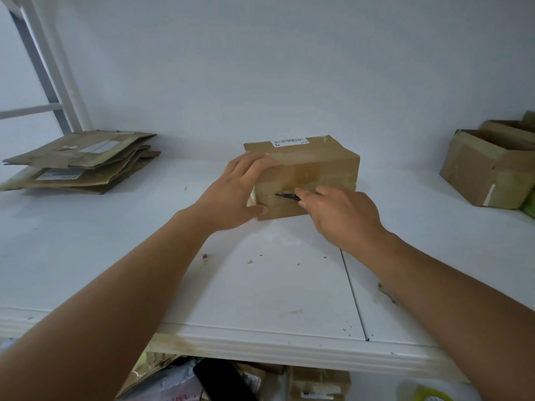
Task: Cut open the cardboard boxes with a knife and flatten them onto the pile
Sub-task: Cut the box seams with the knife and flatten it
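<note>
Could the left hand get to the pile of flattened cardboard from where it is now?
Probably yes: the left hand only steadies the box, and bare tabletop lies between it and the pile to its left.

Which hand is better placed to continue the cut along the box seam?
Right. The right hand already holds the knife in the seam, while the left hand steadies the box.
</note>
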